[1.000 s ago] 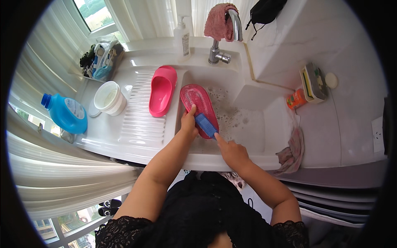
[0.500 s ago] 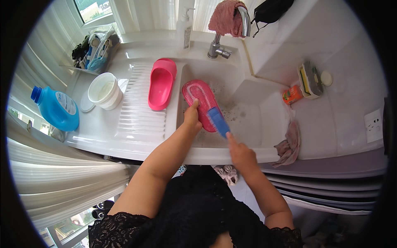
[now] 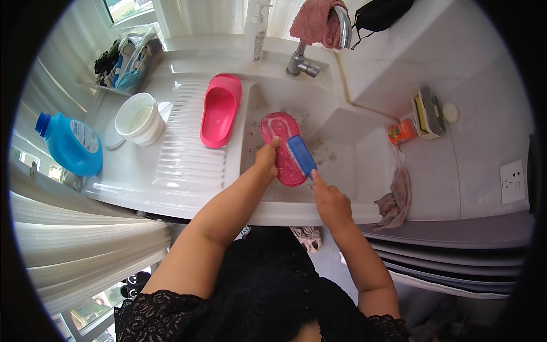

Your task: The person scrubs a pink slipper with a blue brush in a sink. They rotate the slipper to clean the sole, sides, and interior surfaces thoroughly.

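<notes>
Over the sink basin (image 3: 347, 165) my left hand (image 3: 268, 157) grips a pink slipper (image 3: 289, 170) by its left edge, sole facing up, with whitish suds on it. My right hand (image 3: 332, 202) is closed on the handle of a blue scrub brush (image 3: 301, 155), whose head lies against the sole's right side. The bristles are mostly hidden under the brush's back. A second pink slipper (image 3: 220, 114) rests upright on the ribbed washboard (image 3: 185, 137), left of the basin.
A white tub (image 3: 139, 121) and a blue detergent bottle (image 3: 74, 142) stand at the left. Behind are a pump bottle (image 3: 257, 40) and a faucet (image 3: 300, 64) draped with a pink cloth (image 3: 316, 24). A rag (image 3: 394, 199) hangs on the right rim, near a sponge holder (image 3: 427, 114).
The brush head has shifted up along the sole. The held slipper sits slightly further right and lower in view, and the whole view has shifted a little.
</notes>
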A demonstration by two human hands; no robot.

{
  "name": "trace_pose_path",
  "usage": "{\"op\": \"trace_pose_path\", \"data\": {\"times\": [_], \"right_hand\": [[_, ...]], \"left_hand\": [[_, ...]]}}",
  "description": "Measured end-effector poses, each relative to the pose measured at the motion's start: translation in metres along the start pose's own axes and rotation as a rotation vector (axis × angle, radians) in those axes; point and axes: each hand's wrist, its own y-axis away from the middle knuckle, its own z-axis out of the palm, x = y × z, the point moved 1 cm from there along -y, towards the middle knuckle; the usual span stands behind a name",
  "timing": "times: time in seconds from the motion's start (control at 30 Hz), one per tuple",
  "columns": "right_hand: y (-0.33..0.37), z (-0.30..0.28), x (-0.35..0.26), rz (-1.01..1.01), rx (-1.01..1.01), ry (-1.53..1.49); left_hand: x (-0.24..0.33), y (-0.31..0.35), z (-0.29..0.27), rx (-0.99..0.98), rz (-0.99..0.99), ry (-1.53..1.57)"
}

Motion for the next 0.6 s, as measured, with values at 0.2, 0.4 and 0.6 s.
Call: {"op": "trace_pose_path", "data": {"times": [0.2, 0.4, 0.6], "right_hand": [[-0.003, 0.002, 0.001, 0.016, -0.026, 0.011], [-0.034, 0.02, 0.05, 0.132, -0.099, -0.02], [-0.045, 0.1, 0.106, 0.171, -0.487, 0.002]], "left_hand": [[0.012, 0.01, -0.001, 0.085, -0.045, -0.017], [0.023, 0.023, 0.007, 0.087, -0.075, -0.02], [0.03, 0.015, 0.004, 0.057, -0.055, -0.002]]}}
